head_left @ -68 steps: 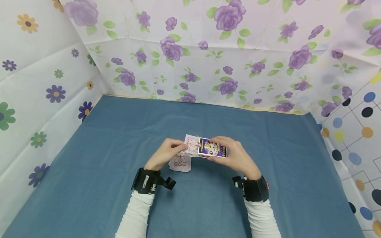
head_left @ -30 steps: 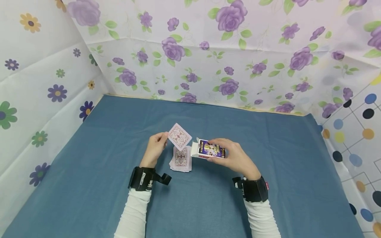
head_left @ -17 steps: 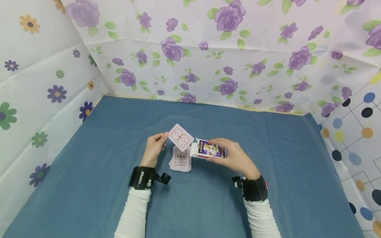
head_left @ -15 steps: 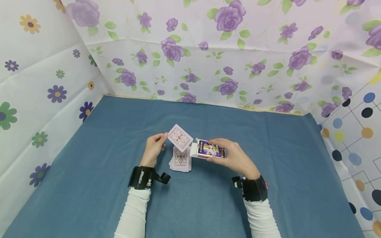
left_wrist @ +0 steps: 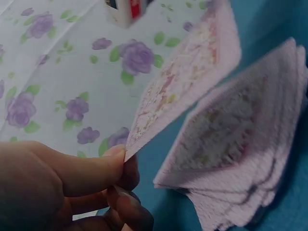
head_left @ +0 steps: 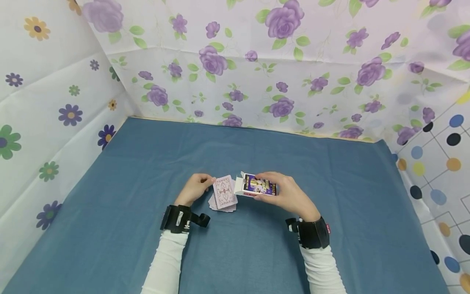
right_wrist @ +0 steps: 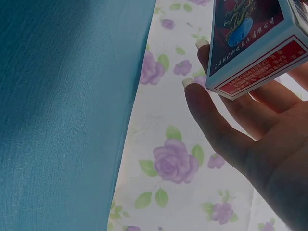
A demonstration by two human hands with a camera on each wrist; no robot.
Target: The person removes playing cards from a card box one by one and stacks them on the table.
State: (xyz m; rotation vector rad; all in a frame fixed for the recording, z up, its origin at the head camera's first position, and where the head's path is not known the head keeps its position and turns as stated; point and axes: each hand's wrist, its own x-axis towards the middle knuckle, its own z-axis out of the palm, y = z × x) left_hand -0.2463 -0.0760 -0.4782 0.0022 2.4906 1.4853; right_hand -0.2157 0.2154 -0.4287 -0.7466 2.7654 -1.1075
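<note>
My left hand [head_left: 193, 189] pinches a playing card [head_left: 225, 192] by one corner, between thumb and finger. The card has a red-patterned back and is tilted over a loose stack of cards [head_left: 232, 208] on the cloth. In the left wrist view a gap shows between the held card [left_wrist: 185, 77] and the stack [left_wrist: 226, 130]. My right hand [head_left: 291, 196] grips a purple and white card box [head_left: 260, 185] from its right end, thumb and fingers on opposite sides. The box's white flap [head_left: 239, 185] stands open toward the stack. Whether cards are inside is hidden.
A blue cloth [head_left: 147, 163] covers the table. Flower-printed sheets [head_left: 235, 81] rise behind and at the left, with a dotted sheet [head_left: 437, 183] at the right. Black straps with loose ends sit on the left wrist [head_left: 177, 219] and right wrist [head_left: 313, 233].
My left hand drew the card out of the box to the left, held it tilted above the stack, then lowered it over the stack. My right hand with the box stayed nearly still.
</note>
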